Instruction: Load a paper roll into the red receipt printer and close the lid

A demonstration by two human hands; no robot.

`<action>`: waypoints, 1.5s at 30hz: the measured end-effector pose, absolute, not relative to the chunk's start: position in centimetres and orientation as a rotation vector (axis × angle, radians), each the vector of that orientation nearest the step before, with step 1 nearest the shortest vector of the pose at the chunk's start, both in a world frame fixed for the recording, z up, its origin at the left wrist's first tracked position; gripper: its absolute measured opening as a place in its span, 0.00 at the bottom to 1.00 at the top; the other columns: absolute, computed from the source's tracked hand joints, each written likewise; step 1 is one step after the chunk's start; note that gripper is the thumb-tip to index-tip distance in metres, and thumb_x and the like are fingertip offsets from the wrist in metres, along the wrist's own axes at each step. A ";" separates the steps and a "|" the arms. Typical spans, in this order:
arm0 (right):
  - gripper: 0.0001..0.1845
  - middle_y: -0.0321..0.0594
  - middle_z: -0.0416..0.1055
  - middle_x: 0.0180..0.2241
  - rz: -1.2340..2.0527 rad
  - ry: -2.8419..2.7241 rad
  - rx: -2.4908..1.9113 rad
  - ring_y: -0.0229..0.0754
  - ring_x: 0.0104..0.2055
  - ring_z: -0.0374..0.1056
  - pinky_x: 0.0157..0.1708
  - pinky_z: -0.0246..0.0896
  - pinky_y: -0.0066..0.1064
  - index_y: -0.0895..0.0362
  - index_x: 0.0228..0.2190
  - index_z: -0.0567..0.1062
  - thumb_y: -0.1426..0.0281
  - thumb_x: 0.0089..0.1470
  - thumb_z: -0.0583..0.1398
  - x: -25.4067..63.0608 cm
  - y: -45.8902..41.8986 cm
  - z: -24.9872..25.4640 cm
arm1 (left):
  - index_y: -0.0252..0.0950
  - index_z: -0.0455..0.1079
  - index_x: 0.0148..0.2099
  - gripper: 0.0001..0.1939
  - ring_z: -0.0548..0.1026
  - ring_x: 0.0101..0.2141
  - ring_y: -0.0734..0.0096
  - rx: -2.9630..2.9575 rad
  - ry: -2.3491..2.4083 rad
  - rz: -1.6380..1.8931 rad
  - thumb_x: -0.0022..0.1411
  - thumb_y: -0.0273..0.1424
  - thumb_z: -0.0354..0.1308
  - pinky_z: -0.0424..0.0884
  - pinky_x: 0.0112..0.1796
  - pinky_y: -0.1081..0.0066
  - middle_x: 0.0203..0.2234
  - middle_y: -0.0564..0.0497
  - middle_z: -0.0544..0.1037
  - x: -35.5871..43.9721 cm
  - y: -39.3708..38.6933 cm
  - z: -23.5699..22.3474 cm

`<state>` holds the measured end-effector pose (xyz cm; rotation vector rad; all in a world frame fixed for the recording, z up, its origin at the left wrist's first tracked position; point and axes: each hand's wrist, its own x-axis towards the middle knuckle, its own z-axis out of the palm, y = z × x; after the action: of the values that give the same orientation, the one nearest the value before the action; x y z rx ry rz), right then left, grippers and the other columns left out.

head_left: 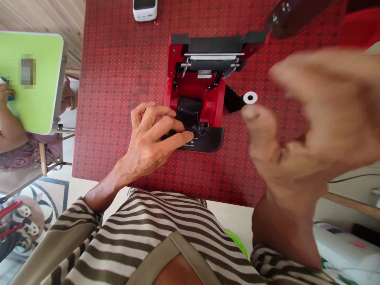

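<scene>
A small red and black printer stands open on the red patterned tablecloth, its lid tilted back. My left hand rests against the printer's front left, fingers curled and touching the black tape or film in its bay. My right hand is raised close to the camera at the right, blurred, fingers spread apart with nothing visible in them. A black roll with a white core lies just right of the printer, beyond my right thumb.
A white device sits at the table's far edge. A dark glossy object and something red are at the top right. Another person sits at a green table on the left. White packages lie at the lower right.
</scene>
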<state>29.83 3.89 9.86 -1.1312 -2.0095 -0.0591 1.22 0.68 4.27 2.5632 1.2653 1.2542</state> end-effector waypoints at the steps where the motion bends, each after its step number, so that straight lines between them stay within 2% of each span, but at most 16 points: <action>1: 0.30 0.41 0.90 0.72 -0.042 -1.964 -1.175 0.70 0.75 0.86 0.76 0.79 0.63 0.31 0.82 0.81 0.57 0.86 0.67 29.6 4.9 10.3 | 0.59 0.85 0.61 0.15 0.87 0.56 0.54 2.569 1.265 1.261 0.89 0.28 0.67 0.76 0.68 0.42 0.47 0.58 0.92 1.3 0.7 4.3; 4: 0.31 0.45 0.83 0.79 0.152 -2.052 -1.248 0.64 0.86 0.76 0.80 0.78 0.55 0.38 0.86 0.75 0.61 0.92 0.56 28.3 7.4 11.3 | 0.59 0.85 0.60 0.16 0.86 0.56 0.54 2.561 1.282 1.233 0.87 0.26 0.68 0.77 0.68 0.41 0.47 0.57 0.92 1.3 0.7 4.5; 7: 0.29 0.55 0.86 0.73 0.202 -2.130 -1.277 0.59 0.78 0.82 0.81 0.75 0.48 0.54 0.81 0.80 0.65 0.91 0.54 27.4 8.1 11.6 | 0.59 0.86 0.61 0.15 0.86 0.55 0.54 2.558 1.279 1.194 0.87 0.28 0.70 0.78 0.67 0.40 0.47 0.56 0.91 1.2 0.7 4.7; 9: 0.27 0.55 0.90 0.66 0.152 -2.117 -1.288 0.60 0.71 0.86 0.79 0.76 0.50 0.58 0.74 0.86 0.64 0.91 0.54 27.3 7.3 11.5 | 0.58 0.86 0.62 0.14 0.85 0.55 0.55 2.564 1.276 1.189 0.89 0.28 0.69 0.78 0.66 0.41 0.48 0.55 0.91 1.2 0.6 4.8; 13: 0.25 0.46 0.95 0.58 0.203 -2.093 -1.258 0.61 0.62 0.91 0.71 0.80 0.57 0.46 0.65 0.92 0.61 0.92 0.54 27.9 4.7 11.5 | 0.53 0.87 0.62 0.11 0.84 0.52 0.54 2.576 1.313 1.278 0.89 0.28 0.69 0.78 0.58 0.46 0.50 0.51 0.89 1.6 0.2 4.8; 17: 0.25 0.38 0.96 0.59 0.304 -2.123 -1.291 0.60 0.66 0.92 0.73 0.82 0.60 0.36 0.63 0.92 0.65 0.91 0.55 28.2 3.0 11.1 | 0.52 0.88 0.61 0.09 0.82 0.48 0.56 2.577 1.325 1.295 0.90 0.30 0.71 0.77 0.53 0.49 0.45 0.51 0.86 1.9 0.0 4.7; 21: 0.21 0.40 0.97 0.56 0.260 -2.081 -1.126 0.60 0.61 0.94 0.67 0.86 0.60 0.40 0.62 0.92 0.70 0.87 0.61 28.4 2.4 9.7 | 0.54 0.89 0.60 0.11 0.83 0.48 0.55 2.565 1.377 1.219 0.92 0.32 0.66 0.79 0.53 0.47 0.43 0.50 0.84 2.1 0.1 4.8; 25: 0.22 0.40 0.96 0.60 0.278 -2.086 -1.089 0.60 0.64 0.93 0.69 0.86 0.58 0.41 0.64 0.92 0.74 0.85 0.63 28.8 2.3 8.2 | 0.53 0.89 0.58 0.09 0.81 0.46 0.55 2.570 1.357 1.289 0.91 0.32 0.69 0.79 0.49 0.49 0.42 0.50 0.85 2.5 0.4 4.8; 29: 0.19 0.43 0.97 0.58 0.242 -2.083 -0.997 0.60 0.61 0.94 0.64 0.89 0.58 0.45 0.64 0.91 0.72 0.85 0.64 29.0 2.0 7.2 | 0.51 0.88 0.59 0.09 0.80 0.45 0.55 2.563 1.375 1.301 0.90 0.29 0.69 0.77 0.49 0.49 0.41 0.50 0.86 2.7 0.5 4.7; 33: 0.22 0.41 0.96 0.62 0.340 -2.135 -1.153 0.64 0.67 0.91 0.68 0.86 0.67 0.40 0.66 0.92 0.70 0.86 0.61 29.0 1.2 7.4 | 0.56 0.88 0.59 0.07 0.81 0.45 0.52 2.546 1.348 1.259 0.90 0.35 0.70 0.78 0.46 0.47 0.42 0.50 0.86 2.4 0.5 5.2; 35: 0.22 0.40 0.95 0.63 0.385 -2.155 -1.240 0.66 0.69 0.90 0.71 0.84 0.70 0.37 0.65 0.92 0.67 0.87 0.60 29.1 0.9 7.7 | 0.54 0.88 0.62 0.06 0.82 0.46 0.52 2.514 1.282 1.244 0.90 0.40 0.71 0.81 0.46 0.45 0.45 0.49 0.87 2.0 0.7 5.3; 36: 0.22 0.40 0.95 0.63 0.399 -2.157 -1.261 0.66 0.69 0.90 0.71 0.83 0.71 0.37 0.65 0.92 0.67 0.87 0.60 29.1 0.8 7.8 | 0.53 0.87 0.65 0.09 0.82 0.47 0.52 2.485 1.248 1.245 0.91 0.44 0.70 0.82 0.47 0.44 0.47 0.48 0.87 1.7 0.8 5.0; 38: 0.22 0.41 0.95 0.63 0.407 -2.154 -1.264 0.66 0.70 0.89 0.72 0.82 0.71 0.38 0.65 0.92 0.66 0.87 0.60 29.1 0.7 7.8 | 0.52 0.82 0.75 0.23 0.83 0.50 0.53 2.394 1.215 1.285 0.92 0.57 0.65 0.87 0.50 0.43 0.54 0.46 0.86 0.9 1.5 3.6; 41: 0.21 0.42 0.95 0.63 0.391 -2.139 -1.240 0.67 0.70 0.89 0.73 0.82 0.70 0.40 0.64 0.92 0.66 0.87 0.60 29.2 0.7 7.3 | 0.54 0.66 0.87 0.38 0.82 0.69 0.52 2.105 1.474 1.382 0.94 0.69 0.49 0.89 0.63 0.44 0.73 0.47 0.80 -0.4 2.7 0.0; 43: 0.21 0.42 0.95 0.63 0.385 -2.135 -1.251 0.66 0.70 0.89 0.73 0.82 0.70 0.40 0.64 0.93 0.65 0.88 0.60 29.3 0.8 6.8 | 0.57 0.59 0.90 0.44 0.80 0.76 0.46 1.897 1.472 1.262 0.90 0.75 0.53 0.88 0.69 0.43 0.83 0.45 0.77 -1.1 3.4 -2.4; 45: 0.20 0.42 0.95 0.62 0.370 -2.120 -1.223 0.65 0.69 0.90 0.72 0.83 0.68 0.40 0.63 0.93 0.63 0.88 0.60 29.3 0.8 6.2 | 0.59 0.60 0.90 0.47 0.79 0.81 0.35 1.681 1.360 1.186 0.86 0.75 0.60 0.87 0.73 0.35 0.87 0.42 0.75 -1.5 3.7 -4.1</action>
<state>29.32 0.83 6.20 -1.2227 -2.1195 0.3701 -1.48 3.75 -4.06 1.6808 1.3604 1.1858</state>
